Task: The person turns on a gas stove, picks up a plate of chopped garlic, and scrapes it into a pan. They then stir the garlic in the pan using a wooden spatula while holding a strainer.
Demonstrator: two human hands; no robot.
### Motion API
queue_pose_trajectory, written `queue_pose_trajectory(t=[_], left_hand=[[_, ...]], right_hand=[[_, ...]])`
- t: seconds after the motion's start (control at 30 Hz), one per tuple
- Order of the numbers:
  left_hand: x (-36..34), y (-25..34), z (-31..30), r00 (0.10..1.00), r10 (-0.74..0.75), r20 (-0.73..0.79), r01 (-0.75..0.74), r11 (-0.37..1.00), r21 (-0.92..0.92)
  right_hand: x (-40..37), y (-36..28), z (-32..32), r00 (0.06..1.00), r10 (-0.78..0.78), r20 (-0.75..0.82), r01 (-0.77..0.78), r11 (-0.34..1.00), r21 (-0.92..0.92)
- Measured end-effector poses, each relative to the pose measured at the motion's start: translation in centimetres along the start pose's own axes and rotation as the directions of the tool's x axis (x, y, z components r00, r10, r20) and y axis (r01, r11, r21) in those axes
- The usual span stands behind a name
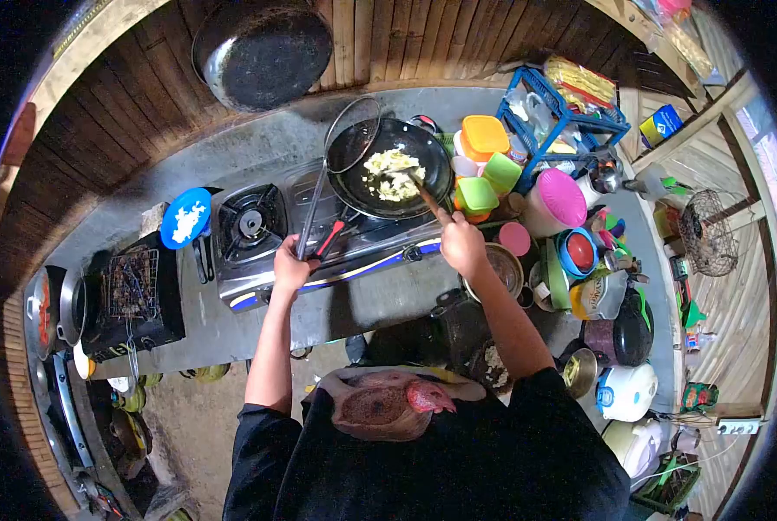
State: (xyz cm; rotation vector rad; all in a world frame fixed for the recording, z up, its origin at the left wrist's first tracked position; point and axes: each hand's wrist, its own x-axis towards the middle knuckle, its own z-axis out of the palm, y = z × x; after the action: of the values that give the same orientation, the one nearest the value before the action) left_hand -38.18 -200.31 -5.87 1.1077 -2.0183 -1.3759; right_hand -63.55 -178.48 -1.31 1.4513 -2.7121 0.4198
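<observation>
My right hand (462,246) is closed round the wooden handle of a spatula (426,198), whose blade sits among pale, chopped, scrambled-looking food (395,174). That food lies in a black wok (349,187) on the right burner of the gas stove (306,195). My left hand (291,265) grips the long metal handle of a round skimmer (316,204); its hoop overlaps the wok's left rim in this view. Beside my left fingers the wok's red and black handle (329,237) points toward me.
Left of the bare burner (250,223) stands a blue plate (180,239) with white bits. A wire grill rack (132,282) lies farther left. Plastic containers (484,137), a blue basket (549,117) and a pink-lidded tub (562,198) crowd the right side. A large pan (267,56) hangs on the wall.
</observation>
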Motion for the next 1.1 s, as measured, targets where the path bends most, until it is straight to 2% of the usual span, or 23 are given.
queue_pose_trajectory(t=[0.1,0.13,0.17,0.23,0.37,0.47,0.53,0.7,0.77,0.8,0.87,0.97,1.1], left_hand=[[0.0,-0.4,0.1,0.998,0.049,-0.036,-0.049,0.999,0.004],[0.2,-0.6,0.2,0.998,0.050,-0.036,-0.050,0.999,0.002],[0.3,-0.8,0.2,0.999,0.029,-0.042,-0.028,0.999,0.033],[0.0,-0.5,0.1,0.999,0.000,-0.050,0.004,0.998,0.063],[0.1,-0.9,0.0,0.999,0.018,-0.042,-0.015,0.998,0.064],[-0.1,-0.9,0.3,1.000,-0.006,-0.029,0.008,0.999,0.044],[-0.3,-0.2,0.2,0.995,0.084,-0.055,-0.084,0.996,-0.005],[-0.3,0.0,0.3,0.998,0.047,-0.038,-0.048,0.999,-0.004],[-0.2,-0.5,0.3,0.993,0.090,-0.075,-0.090,0.996,0.010],[-0.1,-0.3,0.1,0.993,0.093,-0.073,-0.093,0.996,0.010],[-0.1,0.1,0.3,0.999,-0.011,-0.031,0.010,0.999,-0.033],[-0.1,-0.3,0.3,0.998,0.025,-0.065,-0.023,0.999,0.043],[-0.1,-0.4,0.3,0.998,0.037,-0.060,-0.037,0.999,0.005]], right_hand=[[0.6,1.2,-0.2,0.996,-0.067,-0.058,0.074,0.991,0.116],[0.5,1.2,-0.8,1.000,-0.002,-0.027,0.005,0.994,0.112],[0.3,1.1,-1.4,1.000,-0.003,-0.026,0.006,0.994,0.110],[-0.1,0.9,-2.1,0.994,0.082,-0.073,-0.070,0.986,0.148],[-0.5,0.5,-2.1,0.999,0.032,-0.042,-0.027,0.992,0.125],[-0.3,-0.5,-1.4,0.998,0.054,0.007,-0.054,0.999,0.003],[-0.3,-0.4,-1.1,0.999,0.035,0.001,-0.035,0.999,0.029],[-0.1,0.3,0.1,0.998,0.049,-0.035,-0.048,0.998,0.043],[0.2,0.4,0.2,0.999,-0.036,-0.010,0.037,0.995,0.094],[0.2,0.0,0.1,0.999,-0.033,-0.013,0.034,0.995,0.093],[0.0,-0.6,-0.3,0.999,0.001,0.037,-0.002,1.000,0.028],[0.4,-0.2,-0.6,0.999,0.040,-0.010,-0.039,0.997,0.072],[-0.4,0.0,-2.2,0.997,0.067,-0.049,-0.064,0.996,0.059]])
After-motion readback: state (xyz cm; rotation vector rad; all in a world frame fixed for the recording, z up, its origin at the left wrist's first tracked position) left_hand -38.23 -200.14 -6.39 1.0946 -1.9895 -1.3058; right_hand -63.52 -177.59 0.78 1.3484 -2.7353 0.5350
